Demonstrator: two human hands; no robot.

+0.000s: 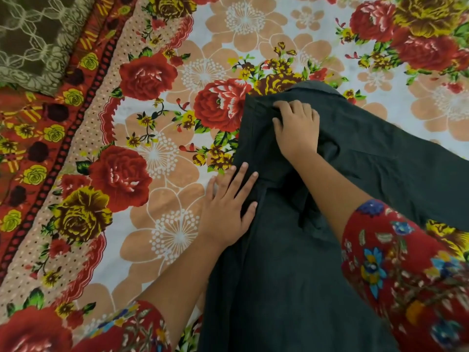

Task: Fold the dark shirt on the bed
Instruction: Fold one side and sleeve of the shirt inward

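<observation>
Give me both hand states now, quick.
Left hand: open, fingers straight, pressing the edge of the dark grey-green fabric shirt.
Right hand: fingers curled, gripping the shirt near its collar.

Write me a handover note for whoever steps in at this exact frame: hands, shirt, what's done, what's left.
Left hand: flat, fingers straight, pressing the dark shirt at its left edge, fingertips partly on the floral bedsheet.
Right hand: fingers curled, gripping bunched fabric near the shirt's far end.
Shirt: lies lengthwise on the bed, running away from the person, with one part spread out to the right.
Done: shirt laid out; the left side looks straightened.
Left: probably fold the right part in, then fold across the length. No finished fold is visible yet.
</observation>
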